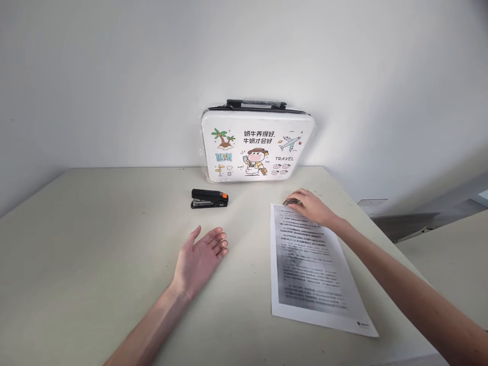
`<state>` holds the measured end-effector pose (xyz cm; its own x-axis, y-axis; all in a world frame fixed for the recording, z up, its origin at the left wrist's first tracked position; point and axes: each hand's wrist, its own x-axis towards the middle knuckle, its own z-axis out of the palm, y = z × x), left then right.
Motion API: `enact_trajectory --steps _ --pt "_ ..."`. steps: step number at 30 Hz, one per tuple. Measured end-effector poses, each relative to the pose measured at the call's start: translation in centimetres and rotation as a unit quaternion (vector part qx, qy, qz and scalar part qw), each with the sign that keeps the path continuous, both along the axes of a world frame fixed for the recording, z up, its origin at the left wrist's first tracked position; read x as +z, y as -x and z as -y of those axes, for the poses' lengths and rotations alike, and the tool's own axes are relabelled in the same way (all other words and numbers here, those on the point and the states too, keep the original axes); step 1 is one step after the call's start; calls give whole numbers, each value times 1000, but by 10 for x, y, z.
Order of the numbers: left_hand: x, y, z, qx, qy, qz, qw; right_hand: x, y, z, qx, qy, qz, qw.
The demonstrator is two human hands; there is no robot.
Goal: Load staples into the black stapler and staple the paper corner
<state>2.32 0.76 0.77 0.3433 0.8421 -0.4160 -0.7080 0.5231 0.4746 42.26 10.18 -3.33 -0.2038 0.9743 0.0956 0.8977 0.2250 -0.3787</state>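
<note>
My left hand [203, 258] rests palm up over the table, its fingers apart and nothing in it. Just beyond it lies a black stapler [209, 199] with an orange button at its right end. My right hand [310, 206] reaches to the top edge of a printed sheet of paper [310, 274]. Its fingers are curled round a small dark grey object [292, 202], mostly covered, so its kind cannot be made out. The sheet lies flat, its upper right part beneath my right hand and forearm.
A white case [244, 122] with cartoon prints and a black handle stands upright against the wall at the back of the pale table [95, 239]. The table's right edge runs past the sheet. Another pale surface [450, 254] is farther right, beyond a gap.
</note>
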Motion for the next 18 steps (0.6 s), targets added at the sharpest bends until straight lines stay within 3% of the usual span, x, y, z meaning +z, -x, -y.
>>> enact_trajectory --steps 10,18 --pt "-1 -3 -1 -7 -4 -6 1000 10 -4 9 -37 -12 25 999" --pt "-4 -21 -3 -60 -63 -31 996 20 -7 14 -34 -4 96 995"
